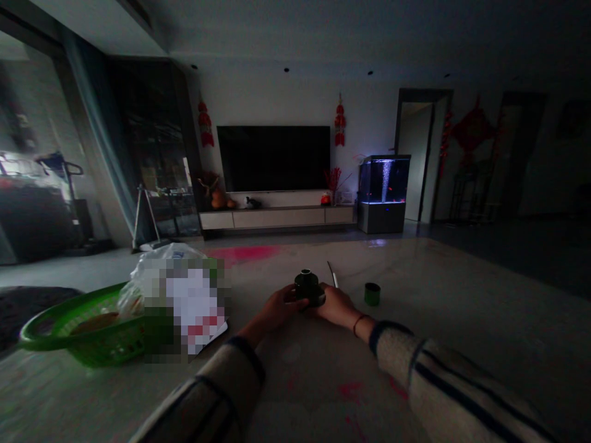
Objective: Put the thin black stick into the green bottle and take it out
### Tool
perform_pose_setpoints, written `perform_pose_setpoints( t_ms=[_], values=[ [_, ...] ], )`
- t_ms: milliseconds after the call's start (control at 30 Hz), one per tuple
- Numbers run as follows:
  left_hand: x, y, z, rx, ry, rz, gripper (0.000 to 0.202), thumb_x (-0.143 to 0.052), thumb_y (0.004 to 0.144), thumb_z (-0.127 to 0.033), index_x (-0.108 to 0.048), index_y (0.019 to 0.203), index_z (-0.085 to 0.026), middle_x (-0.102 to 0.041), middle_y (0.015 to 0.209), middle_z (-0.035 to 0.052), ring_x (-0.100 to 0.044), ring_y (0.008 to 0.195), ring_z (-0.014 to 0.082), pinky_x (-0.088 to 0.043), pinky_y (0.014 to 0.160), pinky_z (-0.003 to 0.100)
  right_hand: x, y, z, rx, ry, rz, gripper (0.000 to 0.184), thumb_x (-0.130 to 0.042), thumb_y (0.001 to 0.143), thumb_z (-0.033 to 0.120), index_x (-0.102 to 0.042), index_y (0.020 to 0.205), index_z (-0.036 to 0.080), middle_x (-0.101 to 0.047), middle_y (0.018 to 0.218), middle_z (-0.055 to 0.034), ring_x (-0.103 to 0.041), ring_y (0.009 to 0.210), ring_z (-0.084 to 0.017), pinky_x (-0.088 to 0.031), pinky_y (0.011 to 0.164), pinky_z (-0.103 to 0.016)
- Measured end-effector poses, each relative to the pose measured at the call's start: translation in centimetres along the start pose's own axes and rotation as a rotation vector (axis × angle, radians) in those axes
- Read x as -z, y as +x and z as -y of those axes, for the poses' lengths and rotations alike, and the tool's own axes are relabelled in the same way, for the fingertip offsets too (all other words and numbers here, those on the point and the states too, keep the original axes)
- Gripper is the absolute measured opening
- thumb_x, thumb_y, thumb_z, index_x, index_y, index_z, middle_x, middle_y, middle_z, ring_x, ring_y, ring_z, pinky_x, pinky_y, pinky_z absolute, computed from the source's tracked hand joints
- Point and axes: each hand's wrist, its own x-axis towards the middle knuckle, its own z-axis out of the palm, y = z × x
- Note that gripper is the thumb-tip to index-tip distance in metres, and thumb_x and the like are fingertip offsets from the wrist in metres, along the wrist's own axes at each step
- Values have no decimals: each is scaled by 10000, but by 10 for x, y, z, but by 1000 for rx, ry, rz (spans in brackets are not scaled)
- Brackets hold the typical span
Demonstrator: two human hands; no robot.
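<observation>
A small dark round jar (308,288) with a narrow neck stands on the pale table (429,344) in dim light. My left hand (276,309) wraps its fingers round the jar's left side. My right hand (338,306) closes on its right side, and a thin red cord circles that wrist. A small dark green cap (372,294) sits on the table just right of my right hand. A thin pale stick-like tool (333,274) lies behind the jar, apart from both hands.
At the left stands a green basket (69,335) holding a plastic bag and a blurred-out package. Red stains mark the table near me. Beyond the table are a dark TV (273,158), a low cabinet and a lit fish tank (384,179).
</observation>
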Motion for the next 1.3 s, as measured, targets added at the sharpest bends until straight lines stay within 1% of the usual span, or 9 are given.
perform_pose_setpoints(
  t_ms=[167,333,500,667,800,933,1033,1133,1300],
  values=[
    [-1,2,2,-16,-105,8,547,-668,612,-389,-479,1067,-152,-651,1029,113,-609,945,233,-464,821,374,-5,6,-7,13,83,24,593,-718,477,496,-573,978,214,-651,879,-44,-602,813,-219,-417,640,-286],
    [2,-2,-4,-11,53,-55,470,-650,623,-388,-555,1019,-153,-642,1041,106,-613,922,239,-469,787,336,-7,10,-17,31,239,74,523,-716,522,413,-574,967,177,-645,890,-45,-595,790,-178,-428,650,-266],
    [5,-2,-3,-41,46,30,473,-605,668,-372,-535,1076,-144,-610,1107,109,-618,908,229,-465,778,327,-8,6,-16,3,210,12,528,-728,486,436,-569,896,144,-634,825,-49,-587,738,-178,-424,601,-261],
    [4,2,5,-37,-65,14,511,-644,638,-331,-492,1085,-137,-625,1074,128,-604,947,232,-469,786,343,-3,3,-12,110,328,68,454,-723,541,316,-568,932,146,-641,839,-44,-592,730,-149,-437,625,-244],
    [4,2,4,-34,-82,4,485,-657,624,-330,-508,1043,-136,-633,1056,135,-609,933,233,-468,796,361,-1,4,-14,119,387,114,436,-719,551,283,-566,937,147,-647,866,-51,-603,751,-155,-456,657,-256],
    [6,2,6,-33,-48,21,504,-669,605,-314,-527,1053,-132,-614,1085,152,-625,880,238,-477,758,369,5,9,-20,155,415,97,346,-613,621,104,-553,960,141,-642,934,-61,-605,832,-146,-458,746,-257],
    [8,3,9,-32,-13,2,517,-681,585,-296,-546,1053,-124,-622,1055,156,-638,819,233,-480,721,367,15,12,-27,156,242,-51,276,-452,686,18,-588,888,148,-646,916,-58,-597,859,-137,-438,806,-271],
    [11,4,10,-30,36,-31,437,-659,609,-296,-588,1001,-119,-651,978,140,-638,769,215,-479,697,351,24,11,-33,177,-31,-153,307,-401,710,10,-610,889,144,-633,944,-76,-567,927,-152,-405,856,-280],
    [14,0,5,11,129,-77,350,-602,647,-254,-612,980,-145,-670,869,88,-619,719,178,-466,625,290,22,0,-35,250,-376,-36,366,-381,752,17,-595,1019,147,-586,1060,-120,-502,1047,-189,-358,892,-298]
  ],
)
